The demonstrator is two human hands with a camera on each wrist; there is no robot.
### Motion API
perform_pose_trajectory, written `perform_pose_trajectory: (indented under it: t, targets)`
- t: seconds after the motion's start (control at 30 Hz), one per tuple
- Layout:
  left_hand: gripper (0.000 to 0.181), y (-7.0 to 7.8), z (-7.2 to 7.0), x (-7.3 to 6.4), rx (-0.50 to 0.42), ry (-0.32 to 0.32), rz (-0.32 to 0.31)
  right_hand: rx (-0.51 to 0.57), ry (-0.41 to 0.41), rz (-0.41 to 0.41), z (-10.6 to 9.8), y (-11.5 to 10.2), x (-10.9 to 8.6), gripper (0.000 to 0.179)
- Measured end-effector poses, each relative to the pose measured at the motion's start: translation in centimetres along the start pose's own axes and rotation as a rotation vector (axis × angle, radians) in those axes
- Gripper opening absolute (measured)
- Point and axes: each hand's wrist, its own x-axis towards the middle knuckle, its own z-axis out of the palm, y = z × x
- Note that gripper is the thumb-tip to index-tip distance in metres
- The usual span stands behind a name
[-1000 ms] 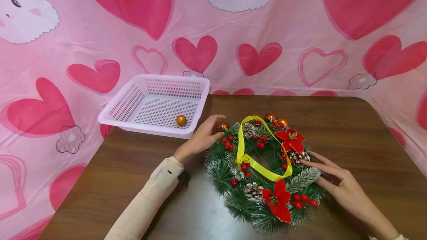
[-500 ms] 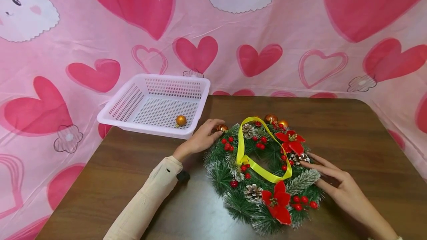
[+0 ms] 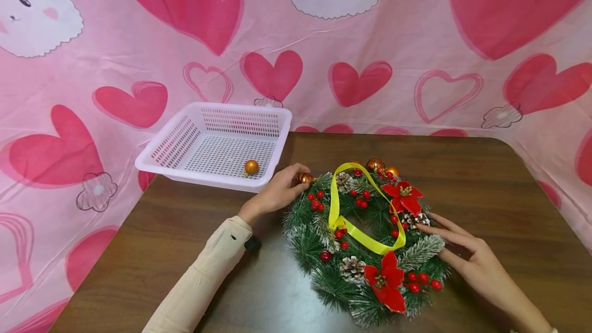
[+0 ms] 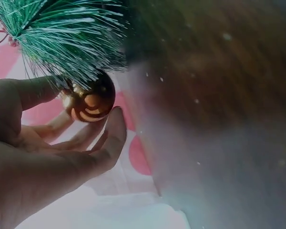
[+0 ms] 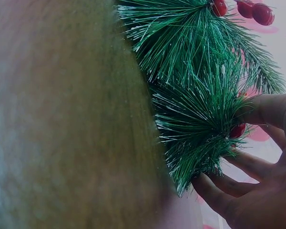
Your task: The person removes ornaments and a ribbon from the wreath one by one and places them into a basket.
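A green Christmas wreath [image 3: 337,292] with red flowers, berries and pinecones lies flat on the table. Across it loops a yellow ribbon [image 3: 365,238]. At the wreath's back left edge, my left hand [image 3: 276,189] curls its thumb and fingers round a shiny copper-gold bauble [image 4: 90,98]. Whether that bauble is fastened to the wreath I cannot tell. My right hand [image 3: 478,261] touches the wreath's right side, its fingers spread and nearly straight. In the right wrist view, thumb and fingertips [image 5: 207,188] meet the pine sprigs [image 5: 195,114].
Back left stands a white slotted plastic basket [image 3: 162,167] with one gold glitter ball [image 3: 251,167] inside. More copper baubles [image 3: 375,164] sit at the wreath's far edge. Behind the brown wooden table [image 3: 509,194] hangs a pink cloth [image 3: 398,30] printed with hearts.
My left hand has closed its fingers onto the bauble, which has shifted slightly left. The right hand stays at the wreath's right side. The wreath looks almost unmoved.
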Motion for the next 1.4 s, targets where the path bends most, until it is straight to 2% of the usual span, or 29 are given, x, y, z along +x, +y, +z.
perform_pose_trajectory:
  t: [0.27, 0.47, 0.67, 1.17, 1.4]
  targets:
    - [0.034, 0.6, -0.1, 0.0, -0.007, 0.045, 0.031, 0.000, -0.003, 0.007, 0.0, 0.0, 0.0, 0.047]
    - [0.034, 0.9, -0.3, 0.0, -0.045, 0.077, 0.037, -0.002, 0.000, 0.007, 0.0, -0.1, 0.0, 0.047]
    - [0.033, 1.4, -0.5, 0.0, -0.102, 0.069, 0.032, 0.003, 0.002, -0.008, 0.0, -0.2, 0.0, 0.048]
    - [0.034, 2.4, -1.4, -0.1, -0.148, 0.065, 0.041, 0.001, 0.004, -0.012, 0.0, -0.1, 0.0, 0.048]
    - [0.032, 2.5, -1.6, -0.1, -0.167, 0.082, 0.051, 0.011, 0.000, -0.012, 0.0, -0.1, -0.1, 0.046]
